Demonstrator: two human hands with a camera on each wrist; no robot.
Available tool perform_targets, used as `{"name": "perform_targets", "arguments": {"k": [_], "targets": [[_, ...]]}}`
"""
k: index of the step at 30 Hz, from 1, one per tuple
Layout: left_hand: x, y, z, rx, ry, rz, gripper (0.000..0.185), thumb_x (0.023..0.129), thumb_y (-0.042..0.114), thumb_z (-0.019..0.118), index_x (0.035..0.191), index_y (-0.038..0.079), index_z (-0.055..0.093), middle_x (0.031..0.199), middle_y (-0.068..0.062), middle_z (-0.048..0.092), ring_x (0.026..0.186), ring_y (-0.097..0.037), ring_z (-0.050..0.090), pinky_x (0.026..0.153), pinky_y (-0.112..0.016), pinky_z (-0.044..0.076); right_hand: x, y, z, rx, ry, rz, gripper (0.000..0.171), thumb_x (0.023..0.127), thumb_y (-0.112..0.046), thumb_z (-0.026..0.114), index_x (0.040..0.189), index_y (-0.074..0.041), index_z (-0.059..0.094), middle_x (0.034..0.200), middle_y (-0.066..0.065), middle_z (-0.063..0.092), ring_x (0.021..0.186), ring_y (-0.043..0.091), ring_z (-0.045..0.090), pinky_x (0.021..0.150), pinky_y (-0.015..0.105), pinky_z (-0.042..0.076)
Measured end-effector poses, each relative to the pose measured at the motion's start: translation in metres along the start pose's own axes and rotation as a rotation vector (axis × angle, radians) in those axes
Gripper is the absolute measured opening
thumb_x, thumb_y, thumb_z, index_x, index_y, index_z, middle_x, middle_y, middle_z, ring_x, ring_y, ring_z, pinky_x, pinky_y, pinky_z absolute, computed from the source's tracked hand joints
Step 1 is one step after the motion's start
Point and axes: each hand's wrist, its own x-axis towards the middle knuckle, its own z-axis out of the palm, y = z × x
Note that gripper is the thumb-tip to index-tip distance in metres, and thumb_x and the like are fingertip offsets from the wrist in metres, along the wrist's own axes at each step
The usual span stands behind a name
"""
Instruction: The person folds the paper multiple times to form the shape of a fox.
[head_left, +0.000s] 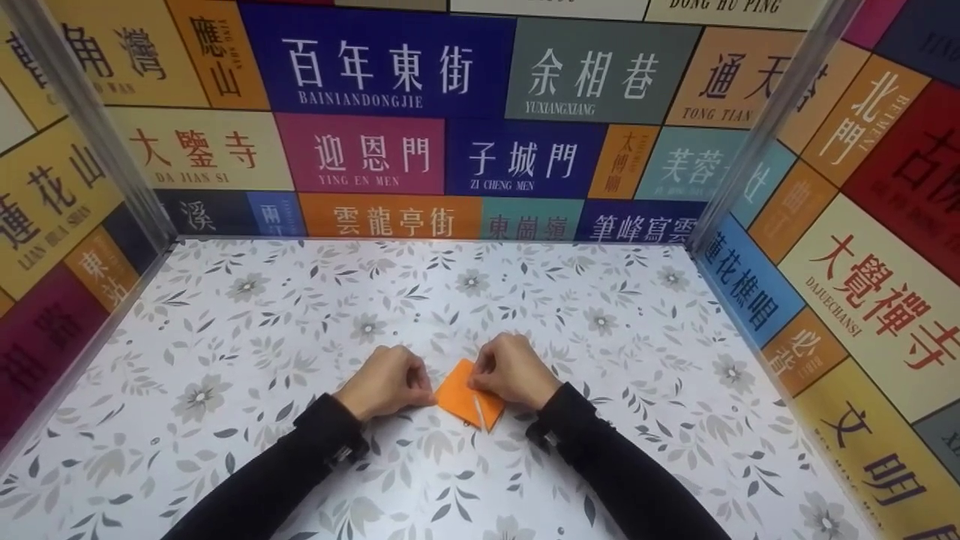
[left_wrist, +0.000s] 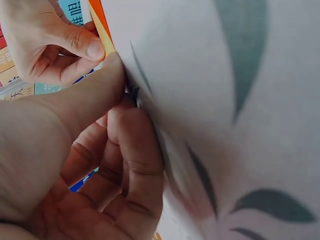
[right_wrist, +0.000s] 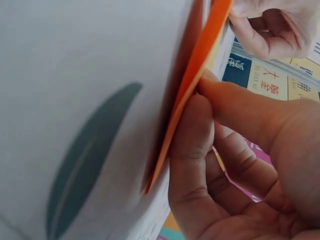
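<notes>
A folded orange paper (head_left: 463, 397) lies on the flower-patterned table (head_left: 285, 322), between my two hands. My left hand (head_left: 420, 390) has its fingers curled and its thumb at the paper's left corner, pinching it there. My right hand (head_left: 481, 379) pinches the paper's upper right part. In the right wrist view, the thumb and forefinger of my right hand (right_wrist: 200, 92) close on the thin orange paper (right_wrist: 192, 95) edge. In the left wrist view, my left hand (left_wrist: 119, 87) sets its thumb tip against the orange paper (left_wrist: 101, 27), with the right hand (left_wrist: 55, 40) beyond it.
Walls (head_left: 390, 120) covered in coloured sign panels with Chinese characters enclose the table at the back, left and right. Black sleeves (head_left: 300, 457) cover both forearms. Nothing else lies on the table surface.
</notes>
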Motion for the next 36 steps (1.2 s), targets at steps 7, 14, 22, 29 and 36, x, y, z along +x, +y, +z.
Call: {"name": "perform_targets", "arguments": {"k": [7,14,22,29,36], "targets": [[0.003,0.008,-0.001,0.001,-0.005,0.020,0.015,0.071,0.011,0.089,0.072,0.017,0.076,0.062,0.008,0.066,0.058,-0.009,0.059,0.060,-0.030,0.051,0.000,0.000,0.002,-0.015,0.010,0.011,0.012,0.077,-0.013,0.088,0.074,-0.015,0.076,0.064,-0.010,0.066,0.056,0.008,0.059,0.053,0.027,0.050],[0.005,0.012,0.000,-0.007,-0.009,0.003,0.015,0.068,0.007,0.086,0.072,0.017,0.076,0.062,0.009,0.066,0.057,-0.011,0.059,0.059,-0.031,0.051,0.001,0.000,0.002,-0.028,0.021,-0.007,0.012,0.076,-0.013,0.089,0.074,-0.014,0.077,0.063,-0.010,0.066,0.055,0.009,0.059,0.052,0.028,0.051],[0.013,0.019,0.004,-0.014,0.045,0.006,0.015,0.068,0.006,0.083,0.072,0.019,0.076,0.064,0.011,0.067,0.061,-0.011,0.060,0.064,-0.031,0.053,0.001,0.000,0.003,-0.036,0.022,-0.021,0.013,0.076,-0.013,0.089,0.073,-0.015,0.076,0.062,-0.011,0.066,0.053,0.008,0.058,0.051,0.028,0.050],[0.020,0.027,0.012,0.024,0.108,0.028,0.015,0.069,0.007,0.084,0.073,0.018,0.075,0.062,0.012,0.063,0.059,-0.010,0.058,0.060,-0.029,0.052,0.001,0.000,0.004,-0.031,0.033,-0.030,0.013,0.077,-0.013,0.088,0.072,-0.015,0.076,0.059,-0.013,0.064,0.052,0.009,0.058,0.049,0.028,0.049],[0.006,0.047,0.021,0.121,0.165,0.179,0.014,0.073,0.005,0.081,0.072,0.018,0.075,0.065,0.011,0.063,0.061,-0.009,0.058,0.058,-0.027,0.050,0.002,0.003,0.003,-0.048,0.043,-0.050,0.013,0.076,-0.014,0.087,0.070,-0.017,0.076,0.059,-0.014,0.064,0.052,0.006,0.058,0.050,0.024,0.049]]}}
